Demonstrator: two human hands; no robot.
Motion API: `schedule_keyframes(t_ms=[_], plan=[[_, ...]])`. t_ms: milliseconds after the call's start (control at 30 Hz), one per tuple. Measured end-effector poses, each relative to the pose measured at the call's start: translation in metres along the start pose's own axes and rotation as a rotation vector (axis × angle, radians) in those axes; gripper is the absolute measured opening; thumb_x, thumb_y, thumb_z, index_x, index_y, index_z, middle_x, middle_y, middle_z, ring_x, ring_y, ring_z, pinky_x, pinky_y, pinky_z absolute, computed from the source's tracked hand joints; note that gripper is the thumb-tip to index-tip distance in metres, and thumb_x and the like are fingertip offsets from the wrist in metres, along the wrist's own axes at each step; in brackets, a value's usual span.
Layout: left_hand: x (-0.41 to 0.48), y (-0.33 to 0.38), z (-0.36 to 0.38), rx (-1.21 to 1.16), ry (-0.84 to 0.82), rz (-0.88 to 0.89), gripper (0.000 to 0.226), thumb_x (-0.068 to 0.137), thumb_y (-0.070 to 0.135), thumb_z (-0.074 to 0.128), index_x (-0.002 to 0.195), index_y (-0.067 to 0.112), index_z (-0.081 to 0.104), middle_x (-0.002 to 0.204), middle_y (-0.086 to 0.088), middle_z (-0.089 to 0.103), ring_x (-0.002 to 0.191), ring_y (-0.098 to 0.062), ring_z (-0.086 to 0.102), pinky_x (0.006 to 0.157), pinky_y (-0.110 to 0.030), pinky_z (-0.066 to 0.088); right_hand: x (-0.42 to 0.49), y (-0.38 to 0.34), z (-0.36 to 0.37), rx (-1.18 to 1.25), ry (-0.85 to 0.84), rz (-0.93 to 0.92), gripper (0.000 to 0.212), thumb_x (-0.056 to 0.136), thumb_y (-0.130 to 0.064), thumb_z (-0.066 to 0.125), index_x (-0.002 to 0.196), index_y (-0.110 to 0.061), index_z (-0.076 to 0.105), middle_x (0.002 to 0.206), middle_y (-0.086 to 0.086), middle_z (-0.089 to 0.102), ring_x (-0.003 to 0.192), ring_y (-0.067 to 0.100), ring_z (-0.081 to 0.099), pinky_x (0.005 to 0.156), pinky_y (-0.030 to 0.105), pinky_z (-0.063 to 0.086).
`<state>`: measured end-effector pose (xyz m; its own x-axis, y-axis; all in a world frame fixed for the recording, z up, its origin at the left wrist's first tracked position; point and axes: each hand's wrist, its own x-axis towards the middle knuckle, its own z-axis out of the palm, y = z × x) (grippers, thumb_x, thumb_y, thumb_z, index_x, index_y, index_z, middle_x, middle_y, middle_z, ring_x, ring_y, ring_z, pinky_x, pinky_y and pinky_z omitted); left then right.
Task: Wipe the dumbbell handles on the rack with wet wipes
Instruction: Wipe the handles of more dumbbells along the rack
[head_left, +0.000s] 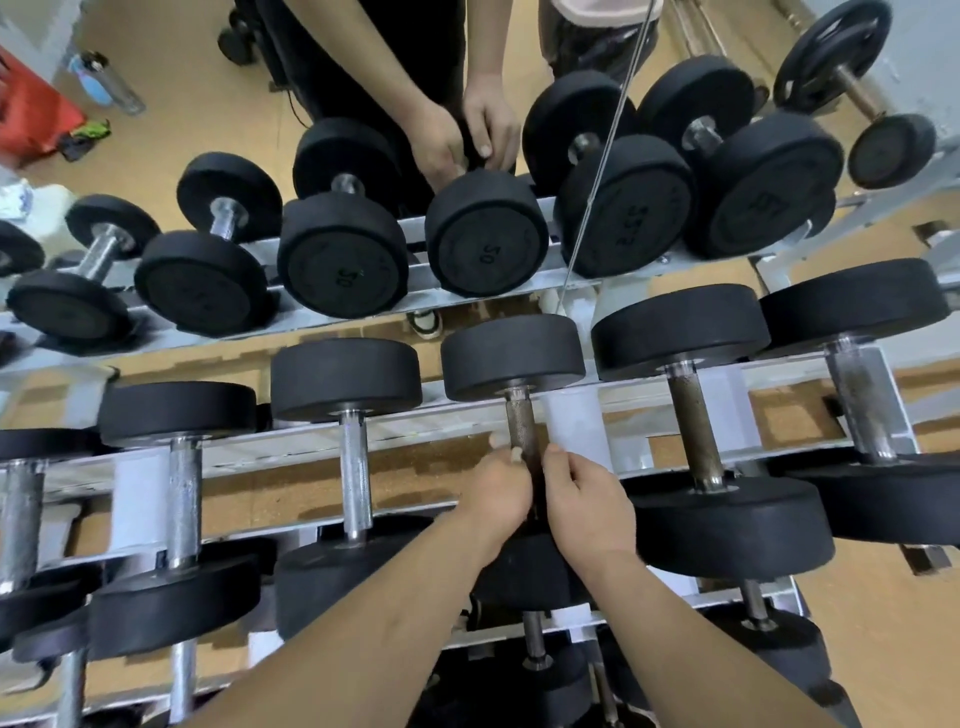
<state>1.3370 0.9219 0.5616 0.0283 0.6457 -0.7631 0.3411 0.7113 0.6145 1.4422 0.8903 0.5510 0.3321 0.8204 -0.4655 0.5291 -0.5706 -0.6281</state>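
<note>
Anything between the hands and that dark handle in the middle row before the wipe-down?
Nothing visible stands in the way. The left hand curls its fingers round the near end of the dumbbell handle, and the right hand sits against the handle's right side. The far stretch of the bar is bare.

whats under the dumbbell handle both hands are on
Under the dumbbell handle a gap between the rack rails shows brown floor. The left hand and right hand cover the handle's near half, so any wipe there is hidden.
</note>
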Motion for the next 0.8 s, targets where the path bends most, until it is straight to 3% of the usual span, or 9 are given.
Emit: schedule_keyframes(t_ms=[100,200,300,367,433,567,633,700,800], plan=[[-0.019,-0.009,-0.005,0.096,-0.098,-0.009,0.030,0.092,0.022,0.045,0.095,0.022,0.075,0.095,-0.005,0.076,0.096,-0.025,0.069,0.097,-0.044,0.056,0.000,-0.002,-0.002,-0.041,0.001,-0.013,0.050,0.106,-0.046,0.038,0.063,-0.024,0.049,0.067,-0.003,0.060,0.068,0.017,0.056,0.063,0.035,0.039],[-0.038,0.000,-0.013,0.159,-0.241,0.014,0.032,0.094,0.009,0.047,0.081,0.020,0.074,0.088,-0.005,0.074,0.084,-0.016,0.066,0.077,-0.025,0.052,0.000,-0.004,-0.004,-0.038,-0.026,-0.008,0.047,0.105,-0.043,0.040,0.064,-0.023,0.050,0.068,-0.002,0.061,0.070,0.020,0.057,0.064,0.036,0.042],[-0.041,0.016,-0.030,0.128,-0.151,0.068,0.027,0.101,0.019,0.050,0.092,0.021,0.076,0.099,0.001,0.077,0.098,-0.018,0.069,0.086,-0.029,0.054,-0.003,-0.005,-0.005,-0.012,-0.021,0.010,0.050,0.107,-0.046,0.037,0.066,-0.023,0.054,0.070,-0.002,0.063,0.073,0.019,0.059,0.067,0.036,0.043],[-0.040,0.027,-0.048,0.088,-0.036,0.054,0.025,0.099,0.018,0.052,0.095,0.023,0.077,0.100,0.001,0.077,0.098,-0.018,0.068,0.082,-0.030,0.052,-0.005,-0.007,-0.007,0.006,-0.012,-0.003,0.052,0.108,-0.049,0.034,0.068,-0.024,0.056,0.071,-0.002,0.064,0.073,0.013,0.060,0.067,0.036,0.044],[-0.037,0.034,-0.062,-0.021,-0.058,0.013,0.027,0.101,0.017,0.053,0.098,0.024,0.079,0.101,0.001,0.078,0.098,-0.017,0.071,0.090,-0.032,0.055,-0.005,-0.008,-0.009,0.022,-0.008,-0.021,0.048,0.108,-0.051,0.033,0.075,-0.028,0.060,0.076,-0.006,0.066,0.077,0.008,0.060,0.071,0.035,0.046],[-0.038,0.041,-0.077,-0.168,-0.101,0.045,0.026,0.102,0.012,0.056,0.106,0.018,0.081,0.108,0.001,0.079,0.095,-0.010,0.074,0.094,-0.026,0.058,-0.003,-0.003,-0.007,0.107,-0.070,-0.023,0.031,0.100,-0.062,0.045,0.115,-0.044,0.066,0.112,-0.022,0.068,0.107,0.005,0.064,0.095,0.033,0.049],[-0.039,0.041,-0.082,-0.155,-0.144,0.101,0.026,0.103,0.010,0.057,0.110,0.020,0.080,0.111,0.000,0.079,0.106,-0.018,0.073,0.100,-0.032,0.057,-0.004,-0.004,-0.014,0.371,-0.129,-0.008,0.047,0.086,-0.067,0.062,0.127,-0.045,0.065,0.129,-0.026,0.062,0.121,0.003,0.060,0.107,0.033,0.046],[-0.045,0.041,-0.086,-0.145,-0.235,0.179,0.030,0.103,0.004,0.057,0.121,0.019,0.075,0.115,-0.002,0.078,0.107,-0.018,0.074,0.095,-0.030,0.058,-0.008,-0.013,-0.029,0.537,-0.230,-0.068,0.051,0.081,-0.057,0.075,0.129,-0.040,0.068,0.132,-0.022,0.063,0.124,0.004,0.060,0.105,0.026,0.047],[-0.053,0.042,-0.090,-0.170,-0.289,0.238,0.036,0.102,-0.001,0.057,0.128,0.020,0.069,0.115,-0.007,0.077,0.103,-0.020,0.075,0.091,-0.030,0.060,-0.015,-0.028,-0.050,0.528,-0.358,-0.182,0.029,0.093,-0.035,0.078,0.121,-0.035,0.075,0.120,-0.006,0.074,0.116,0.016,0.067,0.098,0.024,0.053]])
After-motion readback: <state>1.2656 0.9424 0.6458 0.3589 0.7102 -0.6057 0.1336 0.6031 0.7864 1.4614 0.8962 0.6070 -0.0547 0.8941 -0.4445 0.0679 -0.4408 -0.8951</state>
